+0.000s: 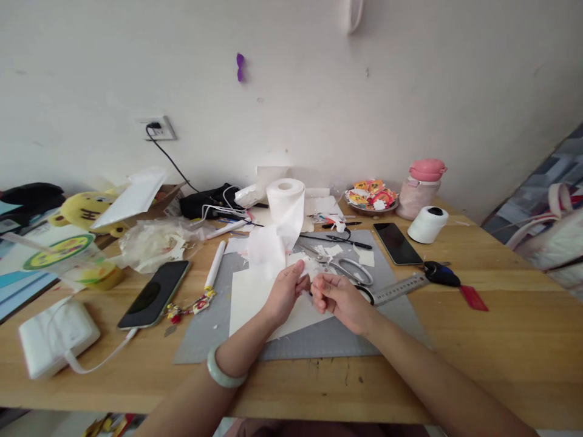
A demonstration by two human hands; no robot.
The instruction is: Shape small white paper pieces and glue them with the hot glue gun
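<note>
Head view: left hand (286, 290) and right hand (337, 298) meet fingertip to fingertip, pinching a small white scrap (310, 267); forearms converge.

The wooden table (501, 364) bears a grey cutting mat (214, 340), a cabled phone (153, 294) left of it, a black phone (398, 243) right, a white power bank (57, 337) and a thread spool (427, 224).

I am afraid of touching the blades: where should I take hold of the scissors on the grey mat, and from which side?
Take the scissors by the grey handle loops, at their near-right end just beyond the right grip. Come from above on the right: they lie flat, blades pointing away to the left. That grip and the left grip pinch a white scrap.
</note>
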